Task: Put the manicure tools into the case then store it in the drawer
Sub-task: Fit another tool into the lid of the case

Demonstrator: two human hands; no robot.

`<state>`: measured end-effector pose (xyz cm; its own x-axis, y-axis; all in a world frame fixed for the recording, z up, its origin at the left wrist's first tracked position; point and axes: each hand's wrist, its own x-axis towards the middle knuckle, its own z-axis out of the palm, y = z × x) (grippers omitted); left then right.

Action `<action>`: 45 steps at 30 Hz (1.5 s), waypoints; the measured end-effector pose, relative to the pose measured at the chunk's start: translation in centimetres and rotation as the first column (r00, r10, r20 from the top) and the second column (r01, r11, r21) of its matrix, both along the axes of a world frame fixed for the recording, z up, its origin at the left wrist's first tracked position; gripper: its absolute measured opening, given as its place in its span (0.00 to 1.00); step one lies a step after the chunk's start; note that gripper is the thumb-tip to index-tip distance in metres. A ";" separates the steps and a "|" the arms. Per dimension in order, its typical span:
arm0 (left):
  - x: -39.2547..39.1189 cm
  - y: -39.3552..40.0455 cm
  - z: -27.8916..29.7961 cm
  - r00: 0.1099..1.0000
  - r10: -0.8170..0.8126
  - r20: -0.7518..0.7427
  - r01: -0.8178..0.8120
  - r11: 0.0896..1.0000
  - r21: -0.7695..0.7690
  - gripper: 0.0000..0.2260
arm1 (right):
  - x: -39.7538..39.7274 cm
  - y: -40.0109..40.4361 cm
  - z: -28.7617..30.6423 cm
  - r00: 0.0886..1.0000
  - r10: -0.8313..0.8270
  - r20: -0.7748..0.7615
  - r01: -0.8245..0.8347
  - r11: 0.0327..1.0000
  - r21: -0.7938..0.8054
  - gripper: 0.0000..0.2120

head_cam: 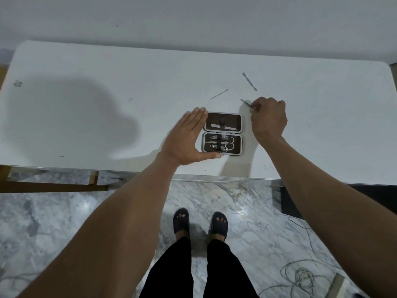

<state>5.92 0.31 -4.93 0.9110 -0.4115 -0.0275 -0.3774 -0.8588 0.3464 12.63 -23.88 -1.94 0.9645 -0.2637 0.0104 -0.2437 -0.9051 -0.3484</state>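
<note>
A small dark manicure case point(234, 145) lies open on the white table point(107, 82). Its near half holds scissors and two clippers; its far half holds one flat tool. My left hand point(189, 138) rests flat against the case's left side, thumb along its front edge, fingers apart. To the right of the case, my right hand point(268, 117) pinches a thin metal tool point(246, 103) that points up and left. Two loose tools lie farther back: a thin pick point(218, 94) and a flat-ended cuticle pusher point(249, 81).
The table's front edge runs just below the case. Beneath it are a marble floor, my feet in dark sandals point(219, 224), and loose cables point(300, 274) at lower right. A wooden frame point(53, 186) shows under the table's left end.
</note>
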 end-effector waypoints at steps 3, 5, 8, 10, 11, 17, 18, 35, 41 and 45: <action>0.0 0.0 0.0 1.000 0.004 -0.002 -0.004 1.000 0.000 0.58 | -0.3 0.3 -0.1 1.000 0.028 0.006 -0.028 0.996 -0.085 0.11; -0.1 0.0 0.1 1.000 0.007 -0.004 -0.007 1.000 -0.004 0.58 | -0.5 0.5 -0.2 0.999 0.045 0.005 -0.044 0.991 -0.126 0.12; -0.1 -0.1 0.3 1.000 0.007 -0.014 -0.007 1.000 -0.010 0.58 | -0.8 0.4 -0.1 0.998 0.069 0.003 -0.068 0.989 -0.128 0.12; -0.1 -0.1 0.3 1.000 0.008 -0.014 -0.008 1.000 -0.012 0.58 | -1.0 0.3 0.1 0.996 0.094 0.007 -0.093 0.992 -0.085 0.12; -0.1 0.0 0.3 1.000 0.010 -0.014 -0.010 1.000 -0.011 0.58 | -1.2 0.3 0.2 0.993 0.114 0.014 -0.113 0.992 -0.059 0.12; -0.1 0.0 0.1 1.000 0.009 -0.008 -0.009 1.000 -0.018 0.58 | -2.6 0.1 1.4 0.962 0.266 0.059 -0.270 0.961 0.066 0.08; -0.2 0.0 0.0 1.000 0.011 -0.007 -0.011 1.000 -0.021 0.58 | -2.8 0.1 1.6 0.956 0.289 0.043 -0.292 0.954 0.074 0.09; -0.2 0.0 -0.1 1.000 0.008 -0.003 -0.008 1.000 -0.027 0.59 | -3.5 0.7 2.2 0.946 0.305 -0.108 -0.293 0.949 0.114 0.11; -0.1 0.0 0.1 1.000 0.003 0.000 -0.003 1.000 -0.016 0.59 | -3.1 1.1 2.0 0.938 0.318 -0.134 -0.302 0.944 0.130 0.11; -0.1 0.0 0.2 1.000 0.001 -0.012 -0.001 1.000 -0.018 0.59 | -3.0 2.1 1.9 0.932 0.338 -0.128 -0.315 0.934 0.171 0.09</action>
<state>5.81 0.30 -4.76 0.9111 -0.4111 -0.0315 -0.3721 -0.8528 0.3664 9.68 -21.77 -0.07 0.9842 0.0783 -0.1589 -0.0045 -0.8857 -0.4643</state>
